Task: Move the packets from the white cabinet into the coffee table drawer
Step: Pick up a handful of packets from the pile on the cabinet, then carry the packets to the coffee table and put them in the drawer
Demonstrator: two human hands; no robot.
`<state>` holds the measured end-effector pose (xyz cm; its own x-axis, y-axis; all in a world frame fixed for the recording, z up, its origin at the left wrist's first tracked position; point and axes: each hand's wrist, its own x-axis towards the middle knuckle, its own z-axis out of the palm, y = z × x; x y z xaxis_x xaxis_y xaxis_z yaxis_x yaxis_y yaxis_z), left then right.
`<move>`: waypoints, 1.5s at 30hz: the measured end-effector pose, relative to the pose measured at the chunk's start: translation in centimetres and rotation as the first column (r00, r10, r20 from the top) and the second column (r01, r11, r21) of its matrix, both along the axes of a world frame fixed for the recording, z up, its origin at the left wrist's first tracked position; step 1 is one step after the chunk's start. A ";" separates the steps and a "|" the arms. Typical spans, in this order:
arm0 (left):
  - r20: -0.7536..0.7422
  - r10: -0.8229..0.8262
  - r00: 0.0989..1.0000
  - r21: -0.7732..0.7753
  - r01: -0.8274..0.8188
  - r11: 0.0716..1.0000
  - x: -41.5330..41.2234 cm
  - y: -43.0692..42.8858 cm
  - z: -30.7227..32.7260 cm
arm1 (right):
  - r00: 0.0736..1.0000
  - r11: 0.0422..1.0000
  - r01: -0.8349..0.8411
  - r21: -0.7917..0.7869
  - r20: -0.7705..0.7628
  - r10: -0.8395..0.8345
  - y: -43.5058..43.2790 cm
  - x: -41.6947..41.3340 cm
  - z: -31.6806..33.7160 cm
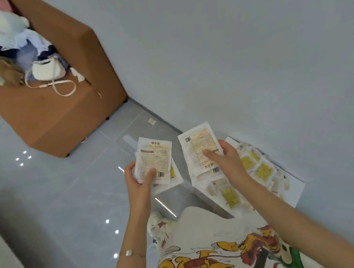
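Fingers of my left hand [139, 183] and right hand [226, 161] each grip packets [154, 158] near the white cabinet [298, 188], so next I should carry them to the coffee table drawer.

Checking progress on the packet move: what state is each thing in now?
left hand: holds a stack of packets
right hand: holds a second stack
white cabinet: open, more packets inside
brown box: open, filled with clothes and a white bag
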<state>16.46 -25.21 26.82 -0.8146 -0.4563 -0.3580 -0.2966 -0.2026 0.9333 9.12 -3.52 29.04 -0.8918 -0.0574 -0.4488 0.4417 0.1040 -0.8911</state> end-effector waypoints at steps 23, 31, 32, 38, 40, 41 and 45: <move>0.035 0.766 0.641 0.081 -0.766 0.638 11.5 -44.4 -0.8 | 0.747 0.747 -0.664 0.036 -0.016 0.664 -54.3 -3.6 -0.4; 0.088 0.920 0.383 0.122 -0.921 0.371 11.9 -54.8 -2.5 | 0.537 0.538 -0.843 0.030 -0.034 0.843 -71.3 -7.1 -2.3; 0.092 0.934 0.345 0.117 -0.935 0.334 11.6 -56.0 -2.1 | 0.499 0.500 -0.866 0.030 -0.038 0.866 -73.4 -7.4 -2.2; 0.106 0.984 0.140 0.080 -0.988 0.132 10.9 -61.3 -0.3 | 0.251 0.251 -0.968 0.014 -0.020 0.968 -85.0 -7.7 -0.4; 0.122 0.991 0.049 0.091 -0.995 0.038 11.3 -62.6 -0.4 | 0.188 0.189 -0.982 0.006 -0.008 0.982 -88.6 -7.1 -0.1; 0.131 0.991 0.001 0.104 -0.994 -0.013 11.7 -63.2 -0.5 | 0.159 0.159 -0.987 0.010 -0.005 0.987 -90.4 -6.6 0.0; 0.159 0.968 -0.192 0.171 -0.961 -0.218 13.9 -65.8 -2.0 | 0.025 0.025 -0.999 0.026 0.009 1.000 -97.5 -3.8 -1.1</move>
<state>30.39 -91.01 24.82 0.5228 -0.6463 -0.5559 0.4387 -0.3551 0.8255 5.36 -101.02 27.94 0.0231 -0.8886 -0.4581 -0.1160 0.4527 -0.8841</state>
